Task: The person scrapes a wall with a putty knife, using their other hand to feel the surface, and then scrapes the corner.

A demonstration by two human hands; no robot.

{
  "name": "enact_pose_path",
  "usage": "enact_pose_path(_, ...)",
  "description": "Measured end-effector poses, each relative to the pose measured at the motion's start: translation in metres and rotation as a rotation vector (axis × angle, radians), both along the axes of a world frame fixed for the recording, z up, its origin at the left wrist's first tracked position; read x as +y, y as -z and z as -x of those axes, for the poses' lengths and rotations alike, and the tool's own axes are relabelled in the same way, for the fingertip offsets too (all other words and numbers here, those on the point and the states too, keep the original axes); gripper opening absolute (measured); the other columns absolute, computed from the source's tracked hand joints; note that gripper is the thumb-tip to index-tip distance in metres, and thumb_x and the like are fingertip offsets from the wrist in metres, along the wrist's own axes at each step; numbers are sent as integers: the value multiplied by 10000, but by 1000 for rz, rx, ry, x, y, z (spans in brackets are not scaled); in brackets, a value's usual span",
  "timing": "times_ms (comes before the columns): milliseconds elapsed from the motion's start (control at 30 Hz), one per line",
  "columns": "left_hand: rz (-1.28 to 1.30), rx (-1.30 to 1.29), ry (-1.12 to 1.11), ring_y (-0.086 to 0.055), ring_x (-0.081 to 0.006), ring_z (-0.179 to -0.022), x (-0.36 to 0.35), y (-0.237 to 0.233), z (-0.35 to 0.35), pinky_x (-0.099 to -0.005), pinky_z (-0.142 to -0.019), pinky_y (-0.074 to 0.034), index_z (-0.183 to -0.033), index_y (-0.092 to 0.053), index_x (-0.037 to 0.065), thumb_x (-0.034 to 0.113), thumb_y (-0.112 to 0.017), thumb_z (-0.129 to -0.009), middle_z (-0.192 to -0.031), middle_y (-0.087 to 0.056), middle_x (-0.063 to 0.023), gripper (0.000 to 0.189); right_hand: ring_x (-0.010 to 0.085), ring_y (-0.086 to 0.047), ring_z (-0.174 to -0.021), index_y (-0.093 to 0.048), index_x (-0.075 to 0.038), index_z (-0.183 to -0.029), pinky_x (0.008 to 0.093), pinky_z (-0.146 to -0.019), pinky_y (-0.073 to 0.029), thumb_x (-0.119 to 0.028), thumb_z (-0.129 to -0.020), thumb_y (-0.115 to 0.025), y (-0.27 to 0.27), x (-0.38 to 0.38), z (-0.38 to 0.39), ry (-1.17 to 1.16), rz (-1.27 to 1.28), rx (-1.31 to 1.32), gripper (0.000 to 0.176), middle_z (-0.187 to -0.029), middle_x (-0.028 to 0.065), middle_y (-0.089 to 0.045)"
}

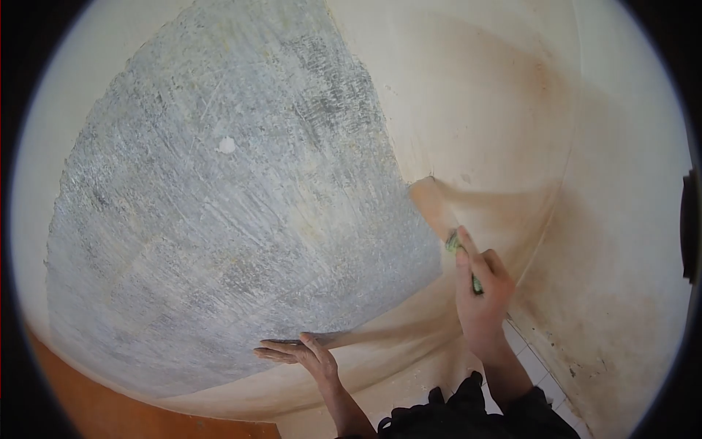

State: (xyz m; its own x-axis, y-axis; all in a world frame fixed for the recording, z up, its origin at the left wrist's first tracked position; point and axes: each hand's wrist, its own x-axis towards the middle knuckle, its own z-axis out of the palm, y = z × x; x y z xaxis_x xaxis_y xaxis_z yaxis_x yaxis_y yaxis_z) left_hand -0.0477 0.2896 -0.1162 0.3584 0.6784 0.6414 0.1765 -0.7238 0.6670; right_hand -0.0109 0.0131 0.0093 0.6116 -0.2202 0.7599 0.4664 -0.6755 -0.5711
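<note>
My right hand (486, 296) is closed around the green handle of a scraper (431, 205). Its wide blade lies against the wall at the right edge of a rough grey patch (241, 212), where the smooth cream coating (468, 102) begins. My left hand (311, 357) rests near the patch's lower edge with its fingers stretched out to the left, apparently touching the wall and holding nothing. A dark shadow runs along its fingers. One small white spot (227, 145) shows within the grey.
The wall meets another wall (621, 241) at a corner on the right, with brownish stains near it. White floor tiles (541, 373) show at the lower right. An orange-brown surface (131, 399) runs along the lower left. Something dark (689, 227) stands at the right edge.
</note>
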Motion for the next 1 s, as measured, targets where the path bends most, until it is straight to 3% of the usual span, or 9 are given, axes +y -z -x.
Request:
enact_pose_path(267, -23, -16, 10, 208, -412, -1374, -5, -5, -1, -590, -1074, 72, -1445, 113, -8, 604, -303, -925, -1478, 213, -272, 904, 136, -383, -485, -605, -175, -1241, 289, -460, -357, -84, -842, -654, 17, 2, -2, -51, -3, -45, 413, -627, 43, -395)
enact_pose_path(400, -6, -11, 18, 211, -411, -1373, -3, -5, -1, -584, -1076, 74, -1440, 115, -23, 584, -296, -935, -1475, 220, -273, 891, 140, -406, -491, -609, -174, -1236, 286, -468, -372, -76, -839, -654, -8, 0, -3, -23, -5, 1, 411, -628, 47, -406)
enact_pose_path(1000, -5, 25, 2, 221, -418, -1368, 4, 4, 0, -599, -1066, 82, -1435, 141, -13, 622, -290, -917, -1465, 232, -286, 927, 131, -391, -505, -627, -139, -1208, 284, -480, -359, -51, -844, -642, -4, 1, -6, -46, -79, -1, 375, -633, 45, -412)
